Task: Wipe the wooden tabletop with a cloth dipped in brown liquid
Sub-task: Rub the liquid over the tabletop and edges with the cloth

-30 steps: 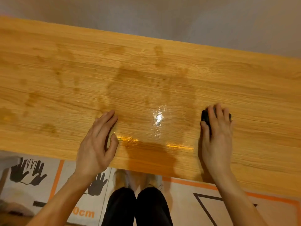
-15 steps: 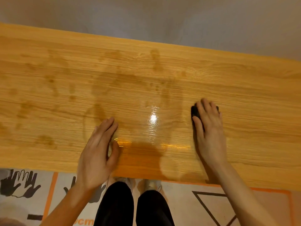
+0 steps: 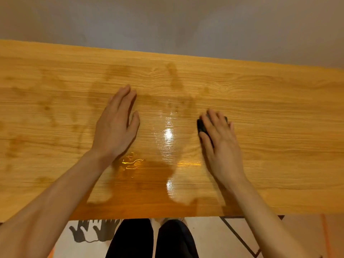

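The wooden tabletop (image 3: 279, 112) runs across the whole view, its middle glossy with a wet brown film (image 3: 167, 146) and faint brown smears to the left. My right hand (image 3: 220, 142) lies palm down on a small dark cloth (image 3: 201, 125), which shows only at the fingertips and beside the thumb. My left hand (image 3: 116, 125) rests flat on the wood left of the wet patch, fingers together, holding nothing.
A grey wall (image 3: 167, 21) rises behind the table's far edge. Below the near edge are my black-trousered legs (image 3: 152, 239) and a floor mat (image 3: 89, 233) printed with dark hand shapes and lines.
Both hands have moved away from the near edge toward the table's middle. The right hand slid the cloth leftward toward the glossy patch. More of the table's near edge shows now.
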`<action>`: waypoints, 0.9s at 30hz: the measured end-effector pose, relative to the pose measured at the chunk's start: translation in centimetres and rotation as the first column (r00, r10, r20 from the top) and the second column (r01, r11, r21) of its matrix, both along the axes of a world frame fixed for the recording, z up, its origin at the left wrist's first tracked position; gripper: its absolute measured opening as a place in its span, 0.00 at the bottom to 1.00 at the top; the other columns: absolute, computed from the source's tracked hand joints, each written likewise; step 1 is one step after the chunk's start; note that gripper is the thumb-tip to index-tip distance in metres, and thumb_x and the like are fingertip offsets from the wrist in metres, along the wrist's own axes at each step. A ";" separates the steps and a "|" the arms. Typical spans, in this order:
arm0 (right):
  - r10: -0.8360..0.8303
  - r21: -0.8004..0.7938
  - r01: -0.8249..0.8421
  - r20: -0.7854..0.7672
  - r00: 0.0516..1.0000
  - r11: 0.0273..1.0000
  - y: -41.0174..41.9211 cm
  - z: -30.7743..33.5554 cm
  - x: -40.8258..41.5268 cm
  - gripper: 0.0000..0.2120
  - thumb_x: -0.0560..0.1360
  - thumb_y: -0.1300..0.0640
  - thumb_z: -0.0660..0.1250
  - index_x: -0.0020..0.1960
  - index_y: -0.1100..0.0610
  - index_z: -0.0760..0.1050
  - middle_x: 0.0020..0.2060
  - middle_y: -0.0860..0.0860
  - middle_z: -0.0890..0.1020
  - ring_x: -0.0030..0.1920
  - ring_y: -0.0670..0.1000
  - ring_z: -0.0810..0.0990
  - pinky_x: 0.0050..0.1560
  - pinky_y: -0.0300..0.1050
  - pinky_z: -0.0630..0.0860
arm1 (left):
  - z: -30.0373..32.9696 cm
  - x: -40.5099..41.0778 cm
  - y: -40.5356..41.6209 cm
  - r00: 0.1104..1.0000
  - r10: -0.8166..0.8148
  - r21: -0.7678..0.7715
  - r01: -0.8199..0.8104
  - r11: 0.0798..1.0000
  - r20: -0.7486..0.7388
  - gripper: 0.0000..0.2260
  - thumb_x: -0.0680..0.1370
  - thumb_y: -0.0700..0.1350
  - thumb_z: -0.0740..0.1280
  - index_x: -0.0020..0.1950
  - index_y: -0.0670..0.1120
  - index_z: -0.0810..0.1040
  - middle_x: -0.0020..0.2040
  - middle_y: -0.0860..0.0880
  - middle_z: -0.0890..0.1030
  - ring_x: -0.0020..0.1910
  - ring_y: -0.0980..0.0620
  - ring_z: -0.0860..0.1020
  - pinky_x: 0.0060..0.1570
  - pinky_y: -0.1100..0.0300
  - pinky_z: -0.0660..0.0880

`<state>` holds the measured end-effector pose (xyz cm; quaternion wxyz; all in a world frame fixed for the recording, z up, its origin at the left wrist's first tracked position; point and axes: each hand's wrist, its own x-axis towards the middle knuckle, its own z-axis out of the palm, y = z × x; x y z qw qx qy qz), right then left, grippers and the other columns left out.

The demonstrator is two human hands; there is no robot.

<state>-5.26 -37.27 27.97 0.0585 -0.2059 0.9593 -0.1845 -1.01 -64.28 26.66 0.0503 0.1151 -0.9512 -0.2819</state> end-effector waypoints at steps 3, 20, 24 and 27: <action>-0.305 -0.061 0.306 0.024 0.952 0.950 2.1 0.1 -1.5 0.22 0.84 0.51 0.51 0.77 0.54 0.60 0.78 0.51 0.58 0.78 0.50 0.50 0.78 0.55 0.47 | -1.0 -1.2 -0.7 0.999 -0.044 -0.085 0.042 0.995 -0.014 0.22 0.84 0.44 0.60 0.78 0.40 0.65 0.80 0.43 0.63 0.80 0.44 0.60 0.80 0.50 0.55; -0.432 -0.081 0.431 0.006 0.902 0.899 0.0 0.1 -3.7 0.22 0.84 0.52 0.50 0.76 0.56 0.63 0.76 0.52 0.62 0.78 0.52 0.55 0.77 0.58 0.51 | -1.8 -0.9 -0.5 0.995 -0.048 -0.116 0.037 0.993 -0.087 0.24 0.83 0.44 0.58 0.78 0.39 0.65 0.80 0.43 0.63 0.80 0.46 0.60 0.79 0.47 0.58; -0.474 -0.132 0.463 -0.067 0.878 0.877 -8.5 -0.9 -3.7 0.20 0.83 0.55 0.53 0.73 0.59 0.67 0.74 0.56 0.66 0.76 0.57 0.59 0.76 0.59 0.52 | -1.8 -1.1 -0.7 0.997 -0.042 -0.096 0.035 0.995 -0.070 0.24 0.82 0.44 0.58 0.78 0.40 0.65 0.80 0.43 0.63 0.81 0.46 0.59 0.80 0.49 0.55; -0.232 -0.127 0.222 -0.065 0.971 0.967 -15.5 -1.8 -2.3 0.19 0.83 0.55 0.55 0.73 0.57 0.67 0.74 0.53 0.66 0.77 0.54 0.58 0.77 0.56 0.51 | -1.8 -1.2 -0.6 0.997 -0.044 -0.092 0.038 0.995 -0.061 0.24 0.82 0.44 0.57 0.78 0.40 0.65 0.80 0.43 0.62 0.81 0.47 0.59 0.80 0.49 0.54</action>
